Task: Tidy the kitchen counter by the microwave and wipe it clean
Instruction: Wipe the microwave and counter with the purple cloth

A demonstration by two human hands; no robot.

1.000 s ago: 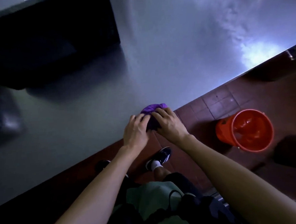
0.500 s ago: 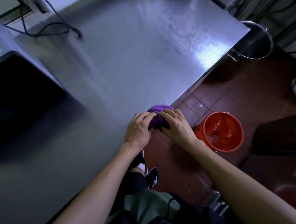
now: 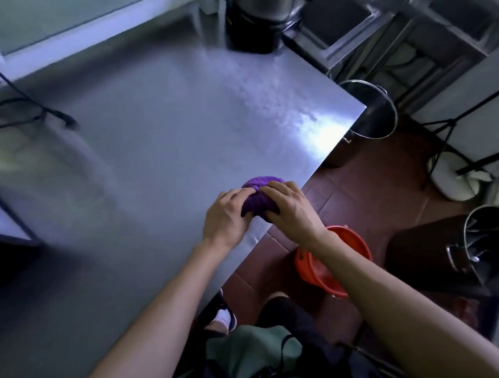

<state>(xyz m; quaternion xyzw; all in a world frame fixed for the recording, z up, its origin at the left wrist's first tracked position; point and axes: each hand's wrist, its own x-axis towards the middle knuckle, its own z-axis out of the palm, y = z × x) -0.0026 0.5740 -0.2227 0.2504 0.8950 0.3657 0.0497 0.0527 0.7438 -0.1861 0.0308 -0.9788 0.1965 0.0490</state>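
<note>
1. Both hands remain clamped on the purple cloth [image 3: 258, 200] at the counter [image 3: 157, 154] edge.
2. Left hand [image 3: 225, 217] and right hand [image 3: 291, 208] curl fingers round it.
3. Bare steel spreads beyond the fingertips; red bucket [image 3: 333, 259] sits below.

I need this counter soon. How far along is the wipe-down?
Done: the steel counter looks mostly cleared. In hand: the left hand and right hand grip a bunched purple cloth at its front edge. Left: wiping; a black cable remains.
</note>
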